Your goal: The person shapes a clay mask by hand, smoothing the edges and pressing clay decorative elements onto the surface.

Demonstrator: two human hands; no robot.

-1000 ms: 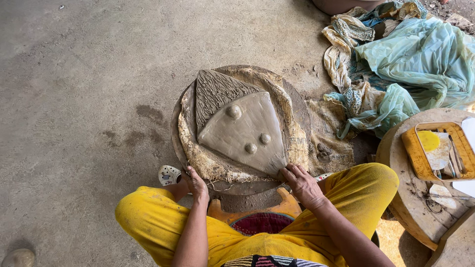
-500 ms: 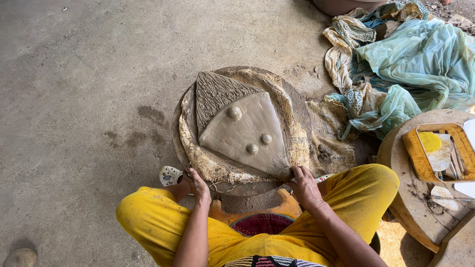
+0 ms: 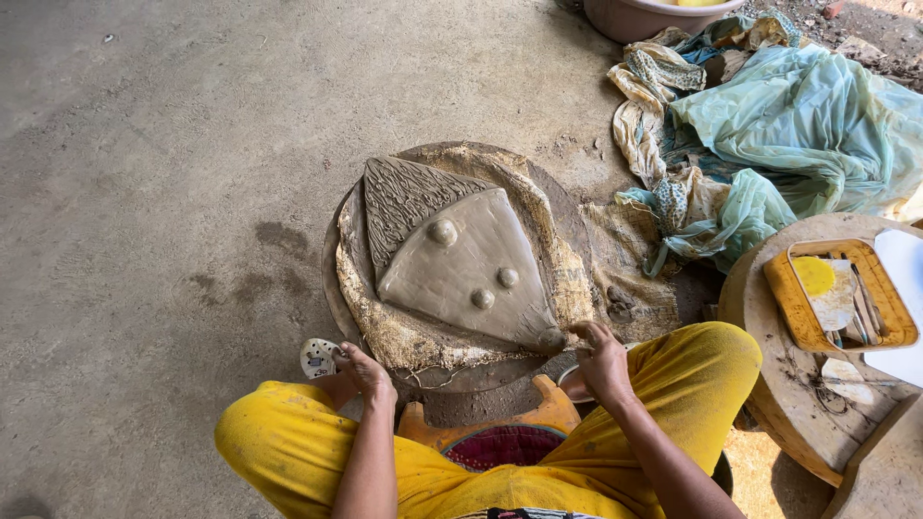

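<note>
A grey clay slab point(image 3: 471, 274), fan-shaped with three small balls on it and a ridged textured part point(image 3: 404, 192) at its upper left, lies on burlap over a round turntable point(image 3: 336, 288) on the floor. My left hand point(image 3: 365, 370) grips the turntable's near left edge. At the near right edge my right hand point(image 3: 598, 358) holds the rim and burlap beside the slab's lower corner. My yellow-trousered knees flank a small orange stool point(image 3: 500, 428).
Pale green plastic sheeting and patterned cloths point(image 3: 769, 125) are heaped at the right. A round wooden stand point(image 3: 769, 404) carries an orange tray point(image 3: 788, 308) of tools. A pink basin point(image 3: 654, 14) stands at the top. A small white spotted object point(image 3: 317, 358) lies by my left knee. Concrete floor lies to the left.
The turntable and slab have rotated a little under both hands, the slab's lower corner swinging toward my right hand. Both hands stay on the near rim.
</note>
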